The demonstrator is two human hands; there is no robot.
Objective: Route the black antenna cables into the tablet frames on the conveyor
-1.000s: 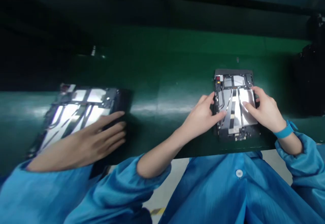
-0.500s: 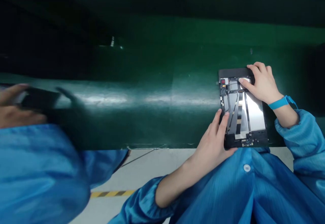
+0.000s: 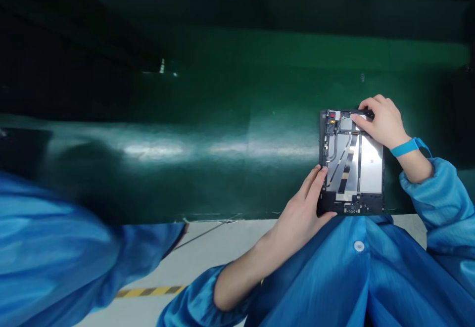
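Note:
An opened tablet [image 3: 352, 161], back cover off, shows silver shielding, flat cables and a dark frame. It lies at the front edge of the green belt [image 3: 222, 119]. My left hand [image 3: 306, 206] grips its lower left edge, thumb and fingers closed on the frame. My right hand [image 3: 382, 121], with a blue wristband [image 3: 408, 146], has curled fingers pressing on the tablet's top right corner. What lies under those fingertips is hidden.
A co-worker's blue sleeve [image 3: 55, 248] fills the lower left, blurred. My own blue coat [image 3: 356, 272] with a white button is below the tablet. Grey floor with a yellow-black stripe [image 3: 148, 291] shows under the belt edge. The back of the belt is dark.
The co-worker's hand and the second tablet at the left have gone out of view. My right hand went from the tablet's middle to its top right corner; my left hand slid down to the lower edge.

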